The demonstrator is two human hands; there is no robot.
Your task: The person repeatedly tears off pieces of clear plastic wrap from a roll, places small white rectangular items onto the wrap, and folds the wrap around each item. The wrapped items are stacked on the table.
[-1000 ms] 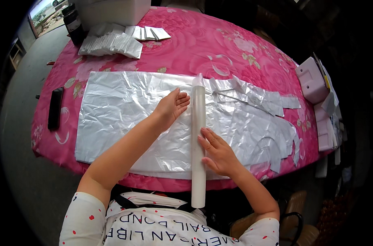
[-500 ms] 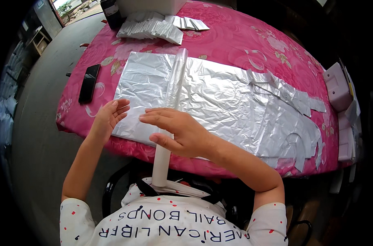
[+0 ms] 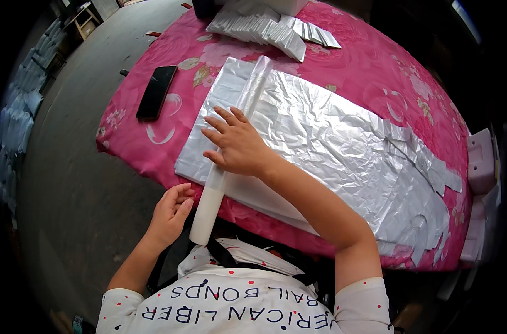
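Note:
A stack of crinkled silvery plastic bags (image 3: 320, 133) lies across the table, with cut handle strips at its right end. Over its left part rests a long pale tube (image 3: 206, 214), its upper length covered in clear, shiny film; the near end sticks out past the table edge toward my lap. My right hand (image 3: 236, 142) is spread palm down over the middle of the tube, fingers apart, reaching onto the bags' left side. Beside the tube, at the table's front edge, my left hand (image 3: 172, 214) has loosely bent fingers, thumb apart, and nothing visible in it.
A black phone (image 3: 157, 93) lies on the pink flowered tablecloth (image 3: 128, 119) at the left. Folded silvery packets (image 3: 259, 28) are piled at the back by a white box (image 3: 287, 5). Pale pink containers (image 3: 480, 161) stand at the right edge. Stacked bundles (image 3: 16, 131) line the far left.
My right hand has come down over the tube and spread its fingers. My left hand has dropped back from above the bags to the table's front edge. The view has shifted.

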